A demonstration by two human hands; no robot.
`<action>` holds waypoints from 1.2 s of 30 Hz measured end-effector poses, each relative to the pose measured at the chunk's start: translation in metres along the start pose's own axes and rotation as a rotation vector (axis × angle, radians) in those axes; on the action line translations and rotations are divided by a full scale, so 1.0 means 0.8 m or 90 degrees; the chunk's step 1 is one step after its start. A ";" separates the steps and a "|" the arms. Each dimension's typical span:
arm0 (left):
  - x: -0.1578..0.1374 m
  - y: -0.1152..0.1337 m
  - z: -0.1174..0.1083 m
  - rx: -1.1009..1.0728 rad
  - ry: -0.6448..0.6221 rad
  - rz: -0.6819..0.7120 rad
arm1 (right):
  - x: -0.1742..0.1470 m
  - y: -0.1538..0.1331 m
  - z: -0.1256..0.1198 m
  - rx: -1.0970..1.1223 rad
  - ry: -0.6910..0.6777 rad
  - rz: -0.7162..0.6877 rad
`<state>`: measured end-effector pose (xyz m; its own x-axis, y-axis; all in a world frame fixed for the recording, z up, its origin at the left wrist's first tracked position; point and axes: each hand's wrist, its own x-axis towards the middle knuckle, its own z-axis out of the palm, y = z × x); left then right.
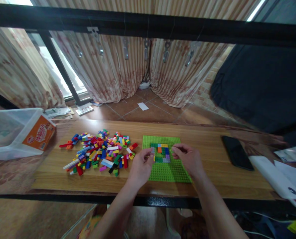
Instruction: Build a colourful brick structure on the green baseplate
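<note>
A green studded baseplate (160, 175) lies on the wooden board, and on it stands a square arrangement of toy building bricks (166, 150) in green, blue, yellow, orange and lavender. My left hand (142, 166) is at the left edge of this arrangement, thumb and fingers curled together. Whatever its fingertips hold is too small to make out. Just right of the bricks, my right hand (189, 158) hovers with thumb and forefinger pinched. A tiny pale-green bit shows at its fingertips, but its kind is unclear. Left of the plate spreads a heap of loose multicoloured bricks (100, 151).
A clear plastic tub (13, 146) with an orange label stands at the far left. On the right lie a black phone (237, 152) and a white device with a cable (277, 176). A black metal bar (148, 28) crosses above the board.
</note>
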<state>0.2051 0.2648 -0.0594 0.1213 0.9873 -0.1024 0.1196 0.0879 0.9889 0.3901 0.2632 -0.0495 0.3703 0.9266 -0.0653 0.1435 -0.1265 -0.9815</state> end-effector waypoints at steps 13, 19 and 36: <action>-0.015 0.018 0.020 0.226 -0.062 0.050 | -0.027 0.001 0.030 -0.390 -0.016 -0.157; -0.012 0.011 0.026 0.191 -0.054 0.023 | -0.028 0.004 0.029 -0.414 0.003 -0.156; -0.012 0.003 0.024 0.113 -0.050 0.003 | -0.030 0.006 0.035 -0.445 -0.030 -0.205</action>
<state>0.2228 0.2534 -0.0581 0.1982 0.9736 -0.1131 0.2899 0.0520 0.9556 0.3563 0.2505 -0.0577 0.1747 0.9679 0.1808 0.7895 -0.0280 -0.6131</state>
